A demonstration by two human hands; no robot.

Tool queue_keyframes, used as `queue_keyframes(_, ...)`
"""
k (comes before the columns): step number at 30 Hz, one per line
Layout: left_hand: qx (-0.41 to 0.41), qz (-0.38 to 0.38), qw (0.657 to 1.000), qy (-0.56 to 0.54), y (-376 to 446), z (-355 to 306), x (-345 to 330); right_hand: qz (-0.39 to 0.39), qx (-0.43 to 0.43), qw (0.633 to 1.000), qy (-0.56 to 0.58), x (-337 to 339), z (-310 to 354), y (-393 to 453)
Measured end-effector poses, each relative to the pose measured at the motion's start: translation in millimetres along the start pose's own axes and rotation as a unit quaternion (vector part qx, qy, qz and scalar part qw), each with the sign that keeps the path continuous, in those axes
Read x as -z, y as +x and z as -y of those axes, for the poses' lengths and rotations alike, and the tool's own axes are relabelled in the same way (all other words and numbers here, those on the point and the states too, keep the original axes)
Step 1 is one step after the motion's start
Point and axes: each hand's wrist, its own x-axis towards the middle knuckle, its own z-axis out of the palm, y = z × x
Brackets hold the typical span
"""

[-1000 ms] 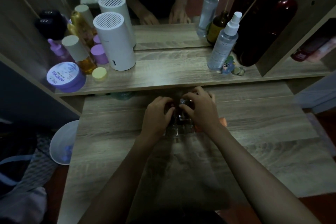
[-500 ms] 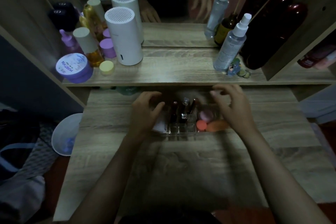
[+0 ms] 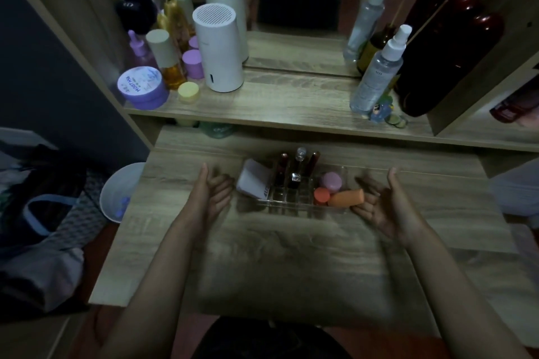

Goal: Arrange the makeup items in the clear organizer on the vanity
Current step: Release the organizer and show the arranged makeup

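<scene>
The clear organizer point(image 3: 294, 206) sits on the vanity's lower wooden surface. It holds a white compact point(image 3: 253, 181) at its left, several dark lipsticks point(image 3: 296, 166) standing in the middle slots, and a pink puff point(image 3: 332, 181), a small orange round item point(image 3: 321, 195) and an orange sponge point(image 3: 347, 198) at its right. My left hand point(image 3: 211, 198) is open, palm inward, just left of the organizer. My right hand point(image 3: 382, 207) is open, palm up, just right of it, fingers near the orange sponge. Neither hand holds anything.
The upper shelf carries a white cylinder device point(image 3: 217, 48), a purple jar point(image 3: 142, 87), amber and lilac bottles point(image 3: 172, 61), a clear spray bottle point(image 3: 379, 73) and a dark red bottle point(image 3: 446, 55). A mirror stands behind. A white bin point(image 3: 121, 192) is on the floor at left.
Both hands have come off the organizer and spread apart to its sides, palms open. The items in the organizer are now uncovered.
</scene>
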Motion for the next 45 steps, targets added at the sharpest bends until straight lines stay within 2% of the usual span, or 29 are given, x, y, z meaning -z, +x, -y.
queue_keyframes(7,-0.001,0.015,1.000,0.002,-11,5,-10,0.039,-0.018,0.999,0.017,6,-4,6)
queue_keyframes(31,-0.008,0.042,0.998,-0.043,-9,14,-7,0.058,-0.014,0.997,0.047,22,-13,12)
queue_keyframes(45,0.026,0.117,0.992,-0.048,3,54,-85,0.020,0.042,0.994,0.103,105,0,-14)
